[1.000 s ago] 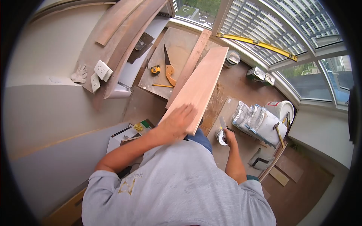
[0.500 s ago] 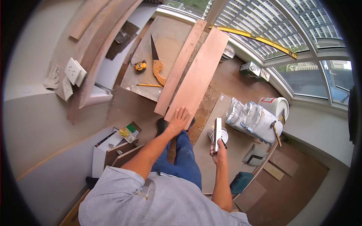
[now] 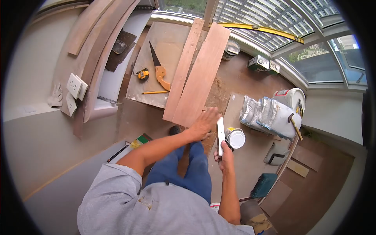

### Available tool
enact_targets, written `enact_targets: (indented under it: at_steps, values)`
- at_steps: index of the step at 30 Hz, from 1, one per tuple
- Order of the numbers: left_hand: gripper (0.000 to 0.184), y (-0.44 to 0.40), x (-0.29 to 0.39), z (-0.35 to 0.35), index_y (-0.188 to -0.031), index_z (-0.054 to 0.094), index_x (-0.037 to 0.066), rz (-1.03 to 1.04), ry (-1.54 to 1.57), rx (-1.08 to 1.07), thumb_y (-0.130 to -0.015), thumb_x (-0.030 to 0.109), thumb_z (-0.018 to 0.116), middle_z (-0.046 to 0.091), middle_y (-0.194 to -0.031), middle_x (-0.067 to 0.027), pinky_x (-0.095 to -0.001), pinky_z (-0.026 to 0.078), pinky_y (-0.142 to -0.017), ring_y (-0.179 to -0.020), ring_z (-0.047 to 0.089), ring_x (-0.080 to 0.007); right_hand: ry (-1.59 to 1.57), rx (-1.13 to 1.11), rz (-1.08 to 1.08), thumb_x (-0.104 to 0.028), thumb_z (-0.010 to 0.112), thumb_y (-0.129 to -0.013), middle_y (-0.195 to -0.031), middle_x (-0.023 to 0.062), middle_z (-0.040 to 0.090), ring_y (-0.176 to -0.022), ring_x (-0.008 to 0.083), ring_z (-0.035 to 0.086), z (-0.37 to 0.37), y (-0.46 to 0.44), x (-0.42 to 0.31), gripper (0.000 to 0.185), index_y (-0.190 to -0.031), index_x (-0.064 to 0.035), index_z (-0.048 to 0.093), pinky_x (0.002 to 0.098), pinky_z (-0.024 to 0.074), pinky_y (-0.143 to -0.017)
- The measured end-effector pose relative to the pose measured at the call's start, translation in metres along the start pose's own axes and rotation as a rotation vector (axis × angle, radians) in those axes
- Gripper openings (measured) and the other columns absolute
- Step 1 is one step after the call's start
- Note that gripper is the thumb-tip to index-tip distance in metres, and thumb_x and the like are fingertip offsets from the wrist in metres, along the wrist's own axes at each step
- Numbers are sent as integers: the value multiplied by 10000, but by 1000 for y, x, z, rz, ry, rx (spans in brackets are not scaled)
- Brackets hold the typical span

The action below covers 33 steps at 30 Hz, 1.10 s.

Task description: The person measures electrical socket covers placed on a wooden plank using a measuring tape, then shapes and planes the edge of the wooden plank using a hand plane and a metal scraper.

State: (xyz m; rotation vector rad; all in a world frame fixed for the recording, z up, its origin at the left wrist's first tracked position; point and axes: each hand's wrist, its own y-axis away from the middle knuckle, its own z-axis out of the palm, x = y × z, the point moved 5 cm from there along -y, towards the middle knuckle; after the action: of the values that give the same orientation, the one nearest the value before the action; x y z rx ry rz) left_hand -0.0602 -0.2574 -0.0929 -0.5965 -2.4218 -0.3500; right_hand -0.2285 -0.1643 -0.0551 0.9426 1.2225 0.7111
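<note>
My left hand point(image 3: 204, 123) is just beside the near right corner of a wide reddish wooden board point(image 3: 203, 72), its fingers stretched out and a little blurred. Whether it touches the board's edge I cannot tell. In my right hand point(image 3: 225, 154) is what looks like a hand plane point(image 3: 220, 129), long and narrow, its pale flat face turned up and a dark handle at the grip. A narrower board point(image 3: 183, 70) with curled shavings on it lies against the wide one. Both rest on a worktop point(image 3: 147, 88) and overhang its near side.
A handsaw point(image 3: 160, 72), tape measure point(image 3: 143, 74) and pencil point(image 3: 154, 93) lie left of the boards. On the right are a white-lidded can point(image 3: 236, 139), stacked bags point(image 3: 270, 115), a hammer point(image 3: 295, 126) and a bucket point(image 3: 291, 97). A yellow level point(image 3: 270, 32) leans by the window.
My left hand has left the wide board's top and moved right, towards the plane. The plane has shifted slightly left, and the wide board now lies against the narrow one. The view has shifted.
</note>
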Motion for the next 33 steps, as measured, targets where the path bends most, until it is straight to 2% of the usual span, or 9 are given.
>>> enact_targets:
  at_steps: [2, 8, 10, 11, 13, 20, 26, 28, 33]
  values:
    - [779, -12, 33, -15, -1478, 388, -1, 402, 10, 153, -796, 138, 740, 332, -1570, -230, -501, 280, -1204, -1479, 314, -390, -23, -55, 70, -461, 547, -1009, -602, 57, 607, -424, 138, 525, 7, 11, -7, 426, -928, -51, 628, 264, 375, -413]
    - [338, -28, 35, -30, -1046, 584, 42, 461, 335, 106, -746, 62, 737, 589, -1178, -167, -458, 497, -991, -1116, 603, -367, -52, -386, -17, -577, 416, -1042, -815, 95, 672, -708, 179, 649, 10, 15, -38, 589, -1104, -28, 618, 307, 509, -682]
    - [404, -42, 30, -39, -1122, 594, 47, 378, 426, 58, -765, 83, 778, 590, -1188, -148, -430, 503, -959, -1128, 607, -320, -32, -221, -388, -528, 417, -1061, -1087, 99, 674, -982, 183, 631, -13, -21, -57, 588, -1292, -10, 571, 349, 490, -860]
    - [423, -52, 24, -42, -1145, 598, 48, 280, 613, 59, -782, 118, 804, 598, -1176, -119, -403, 503, -946, -1104, 612, -271, 663, -254, -688, -575, 434, -1045, -1267, 109, 615, -1161, 184, 571, -14, -37, -83, 694, -1396, 21, 496, 334, 441, -1004]
    - [472, -77, 9, -37, -1232, 596, 56, -163, 1218, -136, -864, 251, 818, 608, -1178, -44, -331, 492, -928, -1058, 598, -150, 579, -295, -698, -574, 458, -1036, -1288, 115, 601, -1184, 198, 555, -8, -73, -102, 696, -1390, 23, 499, 339, 429, -1019]
    - [791, -159, -24, -48, -1457, 425, 7, -325, 1537, -175, -922, 512, 717, 560, -1358, -136, -380, 421, -1067, -1235, 535, -196, 301, -359, -834, -551, 633, -967, -1203, 108, 621, -1113, 226, 568, 61, -135, -172, 694, -1335, 27, 525, 332, 444, -970]
    - [919, -195, -188, -64, -1601, 165, 33, -762, 54, 258, -948, 461, 649, 185, -1618, -299, -490, 246, -1209, -1484, 233, -458, 38, -144, -486, -500, 685, -955, -841, 8, 581, -824, 78, 554, 45, -251, -160, 497, -1108, -37, 587, 288, 467, -703]
    - [902, -193, -215, -43, -1598, 175, 27, -744, -38, 267, -946, 432, 650, 201, -1611, -299, -509, 258, -1197, -1459, 267, -465, 37, -118, -459, -489, 695, -949, -864, 7, 576, -658, 121, 576, 48, -309, -149, 512, -1160, -57, 518, 272, 481, -539]
    - [873, -176, -196, -4, -1590, 191, 9, -873, -219, 296, -946, 380, 649, 237, -1591, -301, -542, 267, -1175, -1414, 311, -480, 94, -156, -464, -391, 689, -974, -986, 64, 644, -796, 123, 603, 89, -394, -123, 456, -1184, -13, 545, 292, 515, -671]
